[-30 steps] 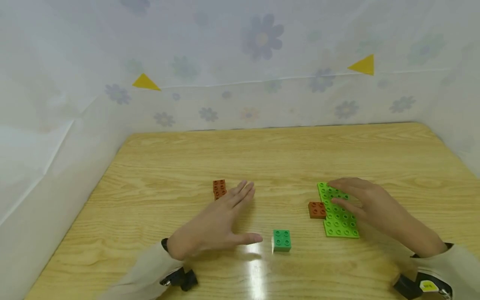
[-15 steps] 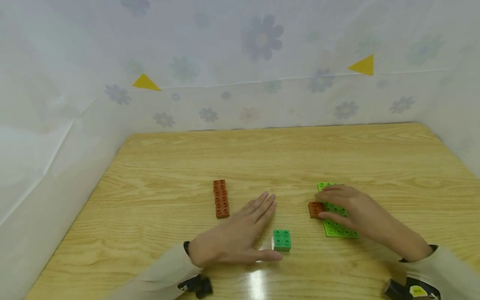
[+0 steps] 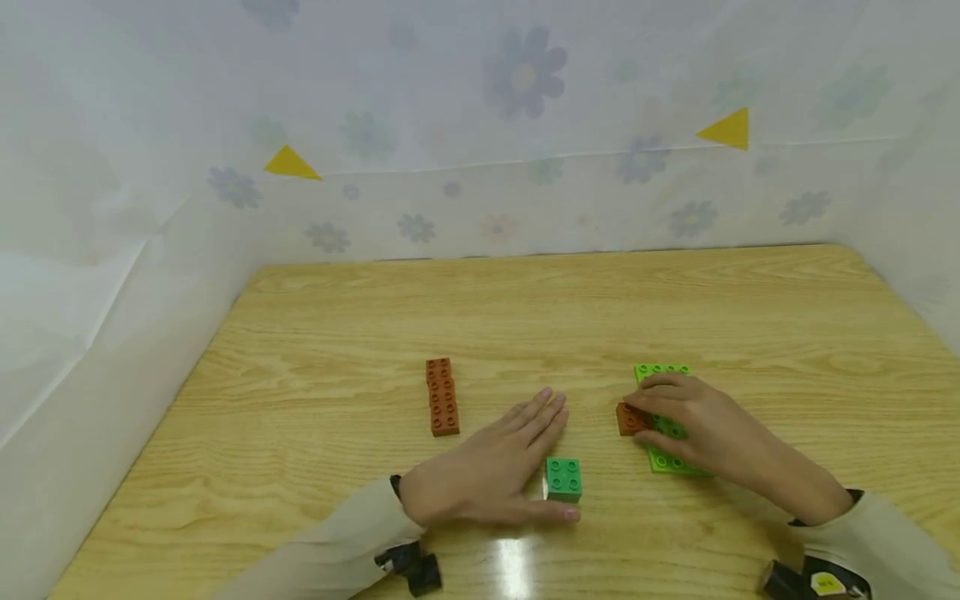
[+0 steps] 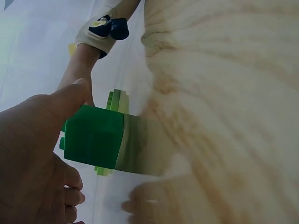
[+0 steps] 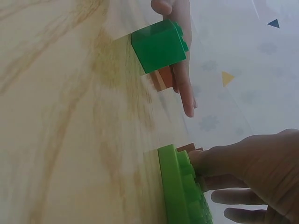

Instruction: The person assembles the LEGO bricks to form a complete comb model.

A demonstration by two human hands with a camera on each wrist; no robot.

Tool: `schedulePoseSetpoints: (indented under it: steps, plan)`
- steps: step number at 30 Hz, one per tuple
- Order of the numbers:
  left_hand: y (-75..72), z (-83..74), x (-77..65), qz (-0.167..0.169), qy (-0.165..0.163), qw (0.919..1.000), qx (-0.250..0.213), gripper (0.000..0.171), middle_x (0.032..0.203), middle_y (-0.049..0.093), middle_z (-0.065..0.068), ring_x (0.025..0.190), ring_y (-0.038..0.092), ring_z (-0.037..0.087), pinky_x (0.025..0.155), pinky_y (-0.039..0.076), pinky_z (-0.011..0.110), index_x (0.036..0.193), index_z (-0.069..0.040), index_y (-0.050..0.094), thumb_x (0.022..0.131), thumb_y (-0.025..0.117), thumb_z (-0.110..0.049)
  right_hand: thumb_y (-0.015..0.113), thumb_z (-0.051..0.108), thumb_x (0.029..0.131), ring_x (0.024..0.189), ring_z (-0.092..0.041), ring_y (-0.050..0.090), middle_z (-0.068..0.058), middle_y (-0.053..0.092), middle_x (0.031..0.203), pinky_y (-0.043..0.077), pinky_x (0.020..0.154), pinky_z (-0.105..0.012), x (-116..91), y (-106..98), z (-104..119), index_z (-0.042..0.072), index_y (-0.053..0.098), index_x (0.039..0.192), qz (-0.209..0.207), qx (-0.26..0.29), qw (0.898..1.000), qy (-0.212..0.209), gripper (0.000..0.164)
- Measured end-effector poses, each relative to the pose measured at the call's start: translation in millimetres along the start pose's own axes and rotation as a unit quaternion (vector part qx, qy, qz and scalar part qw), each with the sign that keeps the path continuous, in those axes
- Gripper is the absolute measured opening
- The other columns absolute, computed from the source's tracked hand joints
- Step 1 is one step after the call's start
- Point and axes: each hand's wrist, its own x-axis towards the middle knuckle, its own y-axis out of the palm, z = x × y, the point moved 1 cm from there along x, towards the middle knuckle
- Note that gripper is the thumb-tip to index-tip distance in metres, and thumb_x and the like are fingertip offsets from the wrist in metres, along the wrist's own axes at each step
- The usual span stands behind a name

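Head view: I see the left hand (image 3: 495,475) wide around the green brick (image 3: 563,480), seemingly to fit its sides; the right hand (image 3: 701,421) pinches the brown brick (image 3: 629,423), probably for firmness, at the plate (image 3: 678,468)'s left edge.

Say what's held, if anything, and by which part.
The right hand seems to pinch the small brown brick by its near and far sides; the left hand holds nothing.

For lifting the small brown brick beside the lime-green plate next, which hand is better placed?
Probably the right hand: its fingers span that small brown brick, while the left hand is beside the green brick, farther away.
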Motion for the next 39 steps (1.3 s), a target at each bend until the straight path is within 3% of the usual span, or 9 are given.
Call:
schedulePoseSetpoints:
  steps: [10,20,23,26,30,39]
  plan:
    - [3.7,2.4,7.6,0.021,0.002,0.9994,-0.028,0.098,0.161,-0.006,0.011,0.145,-0.014,0.020,0.118,0.001,0.032,0.154,-0.005,0.000,0.091,0.034,-0.072,0.088,0.013,0.065,0.092,-0.025,0.065,-0.005,0.070,0.100,0.058,0.071,-0.040,0,2,-2,0.003,0.073,0.106,-0.024,-0.007,0.999,-0.024,0.045]
    - [4.8,2.2,9.9,0.012,0.015,0.9996,-0.021,0.088,0.161,-0.001,0.008,0.146,-0.011,0.020,0.119,0.003,0.033,0.155,-0.007,0.005,0.095,0.025,-0.069,0.084,0.021,0.073,0.092,-0.024,0.066,-0.006,0.070,0.102,0.057,0.072,-0.041,2,0,1,0.005,0.074,0.106,-0.036,-0.010,0.999,-0.033,0.038]
    - [4.8,2.3,10.6,0.004,0.020,0.9996,-0.021,0.086,0.161,0.003,0.006,0.147,-0.010,0.021,0.119,0.002,0.033,0.155,-0.008,0.009,0.096,0.025,-0.068,0.076,0.033,0.083,0.091,-0.024,0.066,-0.006,0.071,0.102,0.057,0.072,-0.042,3,-1,2,0.005,0.074,0.105,-0.045,-0.007,0.998,-0.041,0.036]
    - [5.0,4.4,11.1,-0.006,0.017,0.9995,-0.027,0.084,0.161,0.006,0.005,0.147,-0.008,0.022,0.119,0.002,0.033,0.154,-0.008,0.012,0.096,0.024,-0.068,0.058,0.046,0.093,0.089,-0.024,0.066,-0.006,0.071,0.101,0.057,0.070,-0.042,4,-1,3,0.005,0.074,0.105,-0.060,-0.005,0.997,-0.051,0.046]
    - [4.4,9.3,11.2,-0.020,0.000,0.9991,-0.039,0.083,0.160,0.010,0.004,0.147,-0.007,0.023,0.118,0.002,0.034,0.154,-0.009,0.015,0.096,0.027,-0.067,0.042,0.050,0.098,0.084,-0.022,0.067,-0.007,0.071,0.098,0.058,0.066,-0.038,7,-3,6,0.005,0.073,0.106,-0.085,-0.002,0.994,-0.069,0.056]
    - [2.7,18.2,12.1,-0.038,-0.021,0.9980,-0.047,0.084,0.160,0.011,0.005,0.147,-0.004,0.024,0.118,0.007,0.037,0.154,-0.008,0.016,0.096,0.030,-0.067,0.048,0.042,0.099,0.084,-0.020,0.067,-0.007,0.071,0.101,0.054,0.070,-0.020,20,-2,19,0.000,0.071,0.110,-0.120,0.062,0.986,-0.100,0.049]
